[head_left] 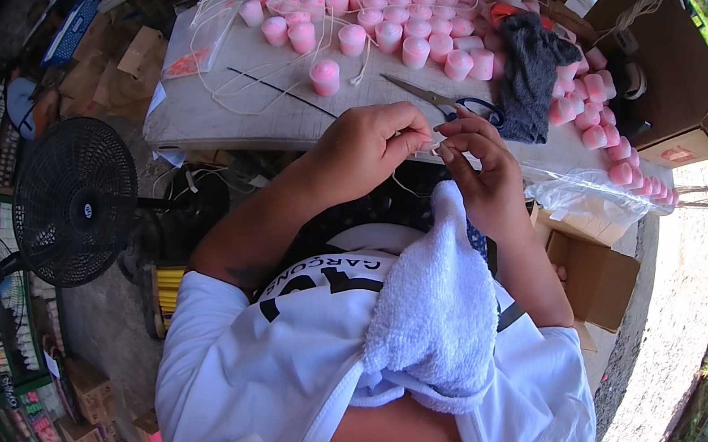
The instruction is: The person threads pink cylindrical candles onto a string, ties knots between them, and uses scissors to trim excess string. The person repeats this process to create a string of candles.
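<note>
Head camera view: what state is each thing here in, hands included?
Left hand: pinching a thin pale strand
Right hand: fingertips pinched at the same strand
Front pink cylinder: upright, apart from the others
Scissors: lying flat
Gray cloth: crumpled
White towel: hanging over the chest
Black fan: upright; whether running, unclear
Lower cardboard box: open

cylinders (416, 28) on table (205, 123) | scissors (433, 97) before cylinders | cloth (528, 78) right of scissors | fan (74, 202) left of table

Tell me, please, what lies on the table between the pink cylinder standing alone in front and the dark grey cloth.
In the head view, scissors and a white cord end lie between that cylinder and the cloth.
</note>
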### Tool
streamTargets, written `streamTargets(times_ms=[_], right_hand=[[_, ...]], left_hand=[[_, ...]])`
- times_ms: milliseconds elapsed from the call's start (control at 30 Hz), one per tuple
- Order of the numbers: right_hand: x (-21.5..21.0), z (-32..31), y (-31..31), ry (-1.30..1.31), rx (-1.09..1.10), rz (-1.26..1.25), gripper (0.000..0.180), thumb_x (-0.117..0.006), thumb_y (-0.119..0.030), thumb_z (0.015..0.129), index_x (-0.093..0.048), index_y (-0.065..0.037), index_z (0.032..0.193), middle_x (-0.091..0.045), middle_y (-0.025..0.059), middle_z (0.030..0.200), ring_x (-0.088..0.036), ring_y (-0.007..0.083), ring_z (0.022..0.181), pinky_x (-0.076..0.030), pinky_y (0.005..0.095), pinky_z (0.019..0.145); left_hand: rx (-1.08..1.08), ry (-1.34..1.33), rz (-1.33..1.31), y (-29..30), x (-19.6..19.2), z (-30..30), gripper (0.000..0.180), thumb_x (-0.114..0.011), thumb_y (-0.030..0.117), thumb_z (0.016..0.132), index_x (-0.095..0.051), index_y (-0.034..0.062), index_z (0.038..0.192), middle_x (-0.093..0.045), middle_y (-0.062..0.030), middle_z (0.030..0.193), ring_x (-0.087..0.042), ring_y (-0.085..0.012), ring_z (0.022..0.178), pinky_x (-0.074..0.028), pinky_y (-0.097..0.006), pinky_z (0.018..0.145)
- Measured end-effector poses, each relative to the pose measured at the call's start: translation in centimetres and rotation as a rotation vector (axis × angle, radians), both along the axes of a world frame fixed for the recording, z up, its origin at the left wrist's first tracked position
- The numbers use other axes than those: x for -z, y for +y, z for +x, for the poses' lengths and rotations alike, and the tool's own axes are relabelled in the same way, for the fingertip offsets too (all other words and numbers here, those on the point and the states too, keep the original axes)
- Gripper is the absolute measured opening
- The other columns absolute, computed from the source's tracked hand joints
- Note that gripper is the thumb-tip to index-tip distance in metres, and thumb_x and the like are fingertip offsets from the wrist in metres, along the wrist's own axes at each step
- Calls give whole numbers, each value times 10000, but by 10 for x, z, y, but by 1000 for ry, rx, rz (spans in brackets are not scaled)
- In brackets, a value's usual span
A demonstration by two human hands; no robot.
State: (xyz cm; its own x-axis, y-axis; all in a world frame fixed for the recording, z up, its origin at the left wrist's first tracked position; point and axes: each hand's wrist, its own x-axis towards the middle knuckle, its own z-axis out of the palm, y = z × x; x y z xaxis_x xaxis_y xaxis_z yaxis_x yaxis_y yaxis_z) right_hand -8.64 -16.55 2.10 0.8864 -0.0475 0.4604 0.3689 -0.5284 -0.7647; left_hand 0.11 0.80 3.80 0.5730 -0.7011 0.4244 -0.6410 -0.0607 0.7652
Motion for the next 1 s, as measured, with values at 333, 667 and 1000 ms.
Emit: streamTargets(times_ms=[333, 667, 1000], right_hand=[[-4, 1, -1, 284, -378, 713, 132, -594, -90, 884, -632, 4, 969, -506, 66, 1127, -461, 170, 1080, -363, 291, 922], [-10, -1, 9, -130, -7, -52, 106, -620, -64, 838, -630, -41, 942, -517, 70, 1080, -452, 230, 1109, -305, 351, 975], [-21, -9, -2, 330, -389, 717, 168, -537, -39, 895, -628, 30, 1019, -457, 80, 1215, -469, 133, 1122, -382, 269, 941]], left_hand=[[329, 497, -344, -15, 23, 10, 84, -523, 99, 934, -498, 49, 996, -494, 27, 899, -469, -31, 817, -406, -188, 734], [301, 643, -425, -17, 25, -6, 137, -499, 92, 945, -453, 50, 1066, -495, 2, 952, -487, -41, 870, -415, -195, 767], [179, 560, -449, -21, 27, -11, 246, -585, 87, 893, -439, 59, 1089, -406, 32, 860, -360, -20, 735, -353, -164, 657]])
